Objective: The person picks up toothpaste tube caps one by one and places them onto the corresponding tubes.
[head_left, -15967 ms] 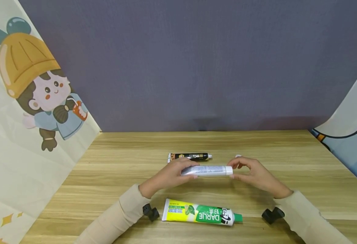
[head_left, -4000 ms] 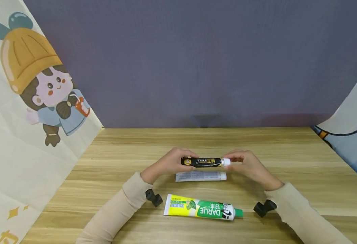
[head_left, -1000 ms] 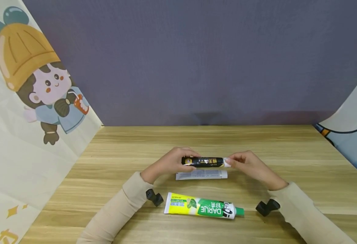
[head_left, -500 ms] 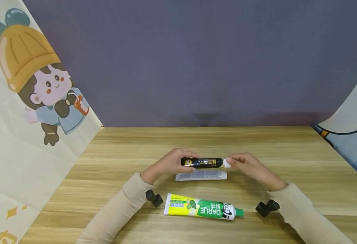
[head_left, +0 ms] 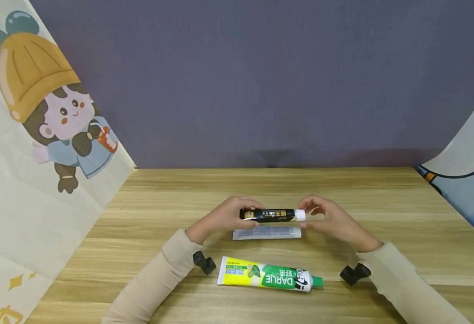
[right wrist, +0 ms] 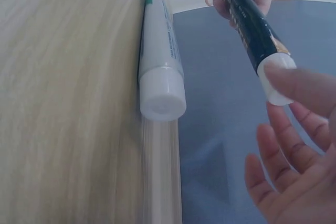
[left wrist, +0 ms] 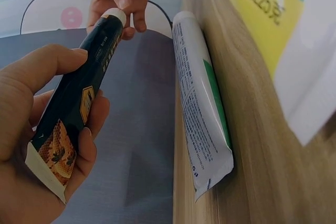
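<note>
the black tube [head_left: 275, 215] is gripped above the table [head_left: 180, 189] by the left hand [head_left: 227, 215], its cap [head_left: 300, 215] seated, tightening perhaps unfinished, framed by the spread-fingered right hand [head_left: 329, 220], while the white tube [head_left: 265, 232] and yellow-green tube [head_left: 266, 276] are laid down capped.

The black tube [head_left: 271, 215] has an orange honeycomb print [left wrist: 59, 153]
</note>
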A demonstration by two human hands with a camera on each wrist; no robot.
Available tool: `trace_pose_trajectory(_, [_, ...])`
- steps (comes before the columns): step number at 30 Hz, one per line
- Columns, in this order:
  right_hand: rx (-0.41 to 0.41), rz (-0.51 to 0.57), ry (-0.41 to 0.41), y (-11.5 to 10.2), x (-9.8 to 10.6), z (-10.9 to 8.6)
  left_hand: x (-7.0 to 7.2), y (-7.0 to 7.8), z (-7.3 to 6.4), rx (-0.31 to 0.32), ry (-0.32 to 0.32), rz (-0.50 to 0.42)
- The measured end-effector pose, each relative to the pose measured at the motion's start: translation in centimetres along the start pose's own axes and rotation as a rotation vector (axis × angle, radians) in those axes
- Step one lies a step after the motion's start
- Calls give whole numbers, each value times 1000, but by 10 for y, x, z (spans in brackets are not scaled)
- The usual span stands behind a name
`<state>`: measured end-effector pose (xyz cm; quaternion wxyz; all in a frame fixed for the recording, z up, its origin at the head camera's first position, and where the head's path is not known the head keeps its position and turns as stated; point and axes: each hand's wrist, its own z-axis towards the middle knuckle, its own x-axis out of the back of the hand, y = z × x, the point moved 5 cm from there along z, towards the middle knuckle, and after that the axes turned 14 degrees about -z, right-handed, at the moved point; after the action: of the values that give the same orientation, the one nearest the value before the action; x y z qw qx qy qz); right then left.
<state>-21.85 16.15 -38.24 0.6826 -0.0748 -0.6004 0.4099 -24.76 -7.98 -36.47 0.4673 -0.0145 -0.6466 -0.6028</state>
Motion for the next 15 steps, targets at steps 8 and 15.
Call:
trace_pose_trajectory(8, [12,-43,29,2,0,-2,-2,-1,1,16,-2,-3])
trace_pose_trajectory(15, [26,-65,35,0,2,-2,-1,-2,2,21,-1,-4])
